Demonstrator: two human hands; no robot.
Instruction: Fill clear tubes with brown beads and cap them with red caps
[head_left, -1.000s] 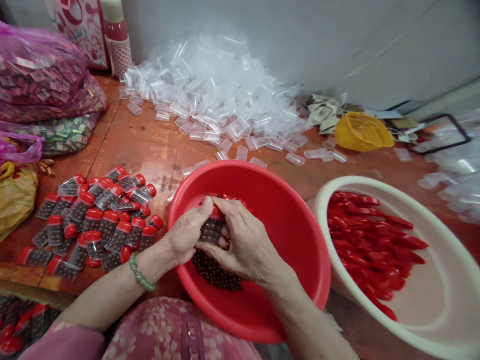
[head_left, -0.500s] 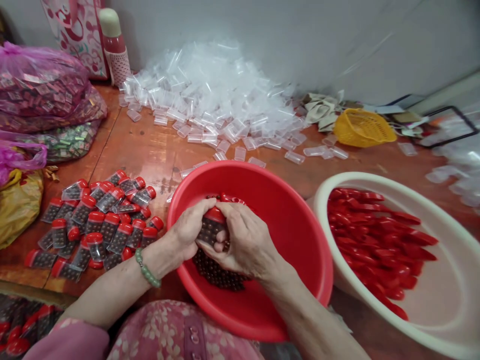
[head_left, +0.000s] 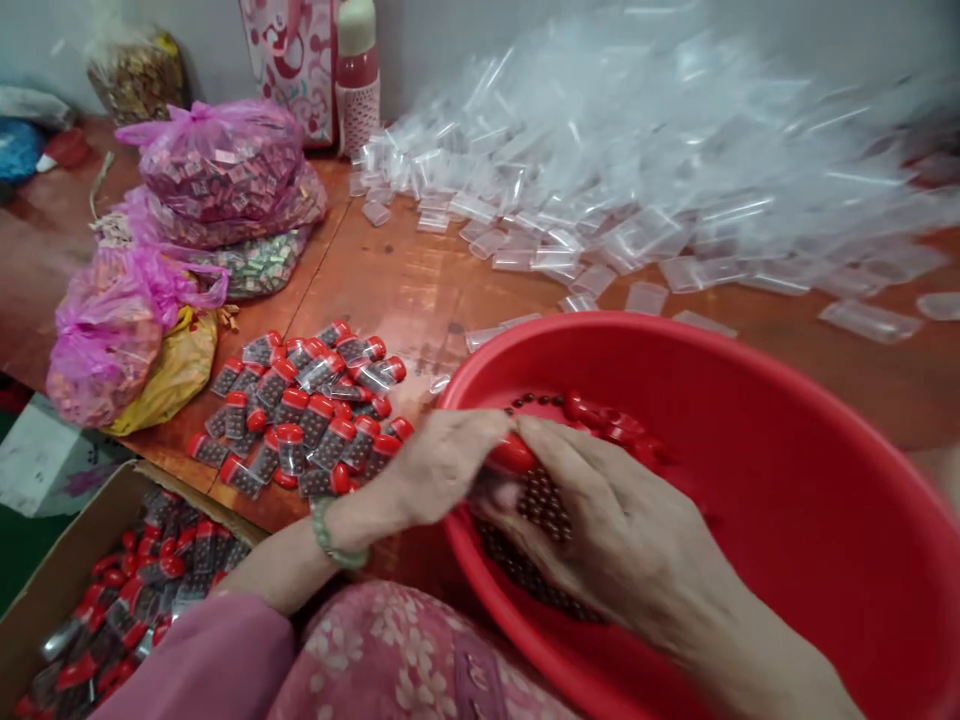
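Observation:
My left hand (head_left: 442,465), with a green bead bracelet at the wrist, is closed round the upper left side of a small clear bottle with a red cap (head_left: 512,455). My right hand (head_left: 607,515) grips the same bottle from the right, thumb by the cap. The fingers hide most of the bottle. Both hands are over the left side of a red basin (head_left: 720,345). Dark brown balls (head_left: 547,505) lie in the basin below them, and red plastic pieces (head_left: 622,425) lie beyond.
Filled red-capped bottles (head_left: 315,410) lie on the table at left. A cardboard box (head_left: 71,540) of more stands below. Behind are clear plastic tubes (head_left: 585,190) in a heap, pink bags (head_left: 217,180), a yellow bag (head_left: 176,370), a flask (head_left: 357,70) and a patterned bag (head_left: 319,70).
The view has turned left and closer; the white basin of red pieces is out of sight, and the cardboard box shows more. Both hands keep hold of the bottle, now more hidden.

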